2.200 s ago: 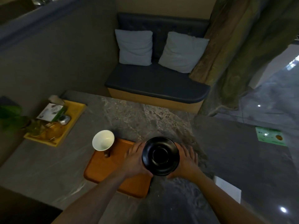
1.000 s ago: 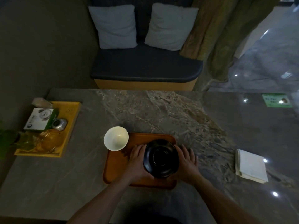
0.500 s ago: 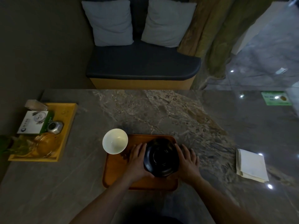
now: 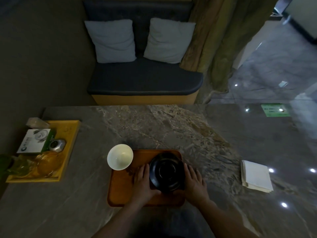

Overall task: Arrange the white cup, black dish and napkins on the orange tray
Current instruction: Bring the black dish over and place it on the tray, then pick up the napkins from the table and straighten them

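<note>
The black dish [image 4: 167,172] is held over the right side of the orange tray [image 4: 120,189]. It cannot be told whether the dish is already resting on the tray or is a little above it. It is gripped from both sides: the left hand [image 4: 143,182] is pressed to its left edge and the right hand [image 4: 193,182] to its right edge, with the fingers laid flat along it.

The white cup [image 4: 120,157] is seen at the tray's far left corner (part of it looks to hang past the tray's edge, but its foot is hidden by its own wide top). The napkins [image 4: 256,176] are lying on the table [image 4: 154,126], well apart from the tray, to the right.

A few things could go wrong from here. If the hands are opened too soon, the dish could be dropped and knocked hard on the tray. If the dish is let go unevenly, it could be tipped to one side. The cup could be bumped by the left arm when it is pulled back, since the cup is near it, and a cup so close to the edge could be tipped off. The yellow tray [image 4: 72,134] of small things is far to the left and is not likely to be touched.
</note>
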Available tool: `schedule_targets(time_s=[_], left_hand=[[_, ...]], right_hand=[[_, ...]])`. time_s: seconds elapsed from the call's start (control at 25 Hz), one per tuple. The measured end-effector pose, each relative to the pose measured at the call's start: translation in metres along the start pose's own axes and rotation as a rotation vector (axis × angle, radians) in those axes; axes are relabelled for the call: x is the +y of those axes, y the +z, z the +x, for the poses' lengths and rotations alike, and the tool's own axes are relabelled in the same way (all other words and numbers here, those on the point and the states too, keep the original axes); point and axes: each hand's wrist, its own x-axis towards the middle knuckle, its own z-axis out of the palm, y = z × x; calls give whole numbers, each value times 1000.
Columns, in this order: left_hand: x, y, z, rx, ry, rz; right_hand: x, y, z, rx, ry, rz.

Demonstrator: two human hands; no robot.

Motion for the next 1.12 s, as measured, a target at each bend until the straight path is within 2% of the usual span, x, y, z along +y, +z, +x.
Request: schedule_targets(time_s=[0.16, 0.36, 0.48, 0.68, 0.76, 0.92, 1.12], left_hand=[[9, 1, -19, 25, -107, -18], [26, -1, -43, 2, -188, 113], [48, 3, -55, -81, -151, 122], [116, 14, -60, -345, 16, 261], [152, 25, -61, -380, 73, 325], [209, 48, -59, -398, 142, 306], [265, 73, -41, -480, 181, 344]], right_hand=[[5, -13, -10, 13, -45, -64], [30, -43, -21, -16, -130, -198], [63, -64, -35, -43, -175, -285], [136, -98, -68, -54, -210, -268], [169, -113, -82, -34, -169, -216], [229, -136, -104, 12, -154, -178], [284, -158, -119, 5, -100, -209]])
